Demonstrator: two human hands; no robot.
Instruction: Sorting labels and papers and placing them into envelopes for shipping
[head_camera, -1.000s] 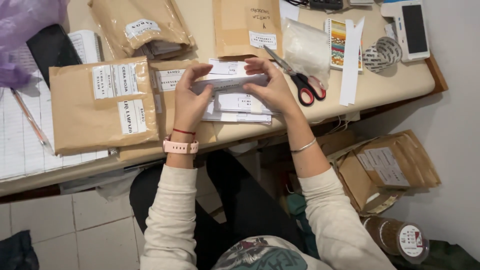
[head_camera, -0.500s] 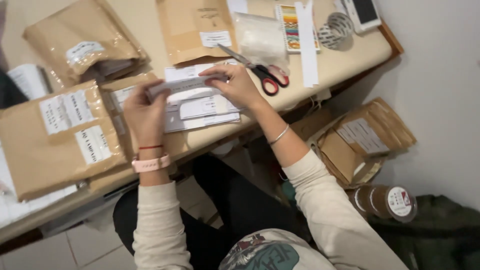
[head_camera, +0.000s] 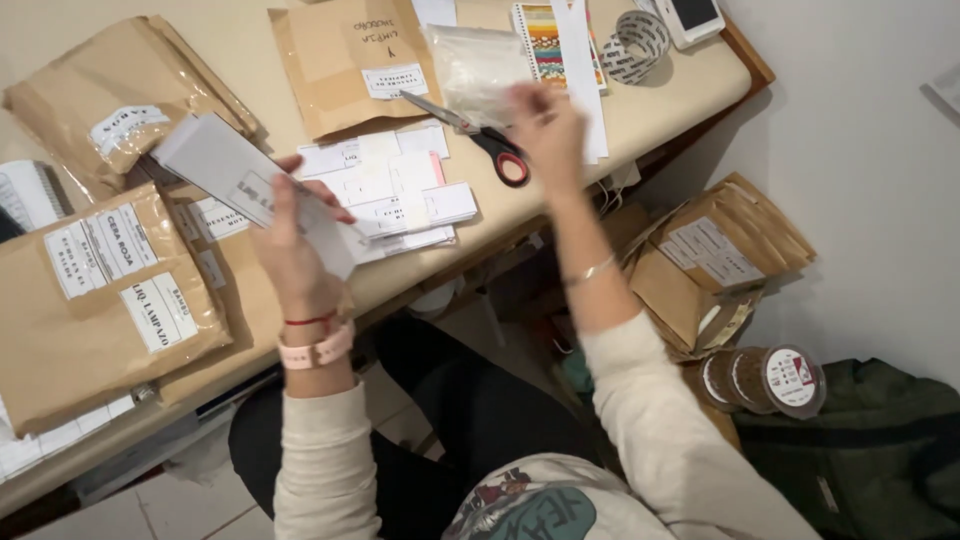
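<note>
My left hand (head_camera: 288, 248) holds a stack of white paper labels (head_camera: 232, 178) raised above the desk, over brown paper parcels. My right hand (head_camera: 545, 125) is blurred above the red-handled scissors (head_camera: 478, 133), near a clear plastic bag (head_camera: 475, 62); I cannot tell whether its fingers hold anything. More white labels (head_camera: 395, 190) lie spread on the desk between my hands.
Brown labelled parcels (head_camera: 95, 290) lie at the left and another (head_camera: 345, 55) at the back. A tape roll (head_camera: 630, 45), a colourful notebook (head_camera: 545, 35) and a white paper strip (head_camera: 578, 70) sit at the back right. Beside the desk, parcels (head_camera: 715, 260) and brown tape rolls (head_camera: 765, 380) lie on the floor.
Both hands held the label stack together before. Now my left hand alone lifts it to the left, and my right hand has let go and swung right toward the scissors.
</note>
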